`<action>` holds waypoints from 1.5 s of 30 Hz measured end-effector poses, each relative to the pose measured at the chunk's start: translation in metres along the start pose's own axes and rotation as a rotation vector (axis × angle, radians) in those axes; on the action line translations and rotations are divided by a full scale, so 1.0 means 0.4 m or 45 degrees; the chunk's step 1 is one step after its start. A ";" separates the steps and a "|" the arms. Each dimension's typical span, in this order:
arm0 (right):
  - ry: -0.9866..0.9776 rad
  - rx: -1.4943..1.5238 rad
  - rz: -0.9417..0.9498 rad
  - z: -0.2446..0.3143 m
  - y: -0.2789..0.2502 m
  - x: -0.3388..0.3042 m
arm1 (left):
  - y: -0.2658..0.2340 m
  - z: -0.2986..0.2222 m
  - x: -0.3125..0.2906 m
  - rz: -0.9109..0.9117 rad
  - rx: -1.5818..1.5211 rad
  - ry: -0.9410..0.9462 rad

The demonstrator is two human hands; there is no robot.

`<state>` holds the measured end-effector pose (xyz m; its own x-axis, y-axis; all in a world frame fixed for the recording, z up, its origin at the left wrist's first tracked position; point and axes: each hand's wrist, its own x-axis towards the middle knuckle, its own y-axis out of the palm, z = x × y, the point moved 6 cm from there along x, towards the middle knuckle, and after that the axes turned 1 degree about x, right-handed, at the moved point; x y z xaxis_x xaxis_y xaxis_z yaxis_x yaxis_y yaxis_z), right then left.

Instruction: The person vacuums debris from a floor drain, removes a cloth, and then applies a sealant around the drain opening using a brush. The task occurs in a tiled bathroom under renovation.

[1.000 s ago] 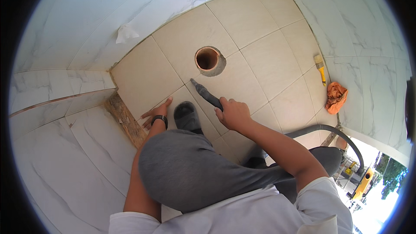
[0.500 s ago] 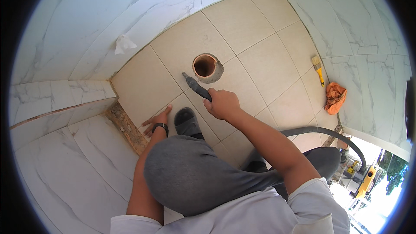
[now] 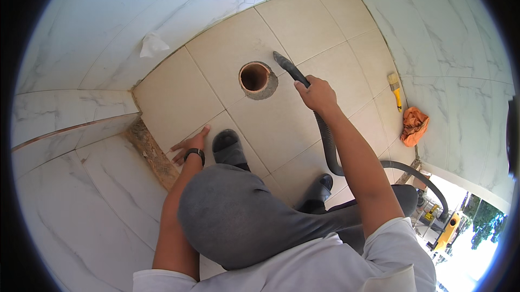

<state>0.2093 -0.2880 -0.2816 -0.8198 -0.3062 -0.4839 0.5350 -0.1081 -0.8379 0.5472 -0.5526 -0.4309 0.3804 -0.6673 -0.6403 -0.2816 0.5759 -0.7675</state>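
My right hand [image 3: 317,93] is wrapped round the black vacuum hose's nozzle [image 3: 287,65]. Its tip touches or hovers just over a beige floor tile, right of and beyond the round drain pipe opening [image 3: 254,77], which has a clay-coloured rim and rough grey mortar around it. From my grip the ribbed hose [image 3: 328,148] runs back under my right forearm and out toward the doorway. My left hand [image 3: 188,146], with a dark band at the wrist, rests on the floor with fingers spread, holding nothing, beside my sandalled foot [image 3: 230,148].
A yellow-handled paintbrush [image 3: 395,90] and a crumpled orange cloth [image 3: 415,126] lie along the right wall. White marbled tiles cover the walls, with a white scrap [image 3: 154,45] on the left one. A rough unfinished strip [image 3: 151,154] borders the floor at left. Yellow equipment [image 3: 447,232] stands outside the doorway.
My right hand has swept the nozzle from the near left of the drain opening to its far right. More of the hose now shows on the floor. My left hand stays planted.
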 end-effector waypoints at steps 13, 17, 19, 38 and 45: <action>-0.109 -0.087 0.251 -0.129 0.152 -0.333 | 0.013 0.011 0.053 -0.034 0.014 -0.017; -0.134 -0.034 0.203 -0.038 0.191 -0.303 | 0.012 0.013 0.059 -0.084 0.029 0.007; -0.323 -0.084 0.254 0.028 0.225 -0.324 | 0.014 0.006 0.057 -0.072 0.068 0.031; -0.474 -0.440 0.685 -0.304 0.268 -0.613 | -0.022 0.000 0.053 -0.085 0.140 0.110; -0.506 -0.374 0.709 -0.361 0.266 -0.630 | -0.024 -0.009 0.039 -0.120 0.166 0.160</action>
<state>0.4434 -0.0859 -0.2850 -0.2781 -0.5668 -0.7755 0.7275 0.4028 -0.5554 0.5526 -0.5701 -0.4336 0.2843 -0.7700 -0.5712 -0.1304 0.5592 -0.8187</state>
